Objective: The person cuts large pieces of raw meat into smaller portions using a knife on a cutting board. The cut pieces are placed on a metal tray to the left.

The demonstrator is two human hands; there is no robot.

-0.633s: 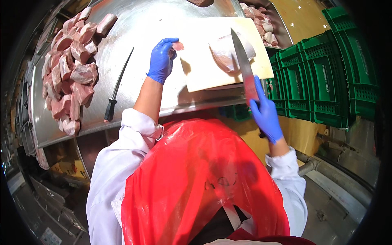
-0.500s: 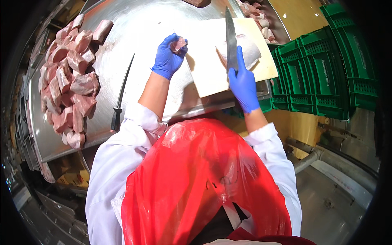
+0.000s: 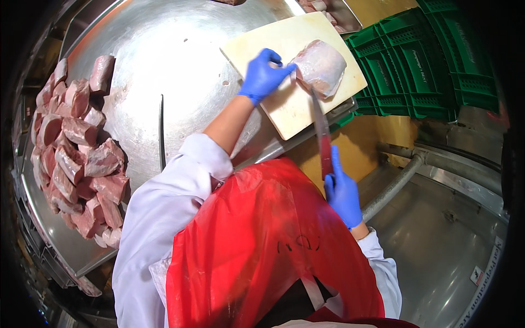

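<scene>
A block of pale pink meat (image 3: 320, 65) lies on the white cutting board (image 3: 287, 123). My left hand (image 3: 265, 76), in a blue glove, reaches over the board from the left. Its fingers are closed in a pinch on a flap at the meat's left edge. My right hand (image 3: 343, 197), gloved too, grips the handle of a long knife (image 3: 321, 123) near my red apron. The blade points away from me, its tip against the near edge of the meat.
A heap of cut meat pieces (image 3: 82, 158) covers the left of the metal table (image 3: 180, 65). A thin dark rod or blade (image 3: 162, 131) lies nearby, its near end hidden by my sleeve. Green crates (image 3: 410, 63) stand right of the board; a meat tray (image 3: 347, 16) lies beyond.
My left hand no longer holds the small meat piece; it has moved right to pinch the block's edge. My right hand has drawn the knife toward me. The whole view has shifted.
</scene>
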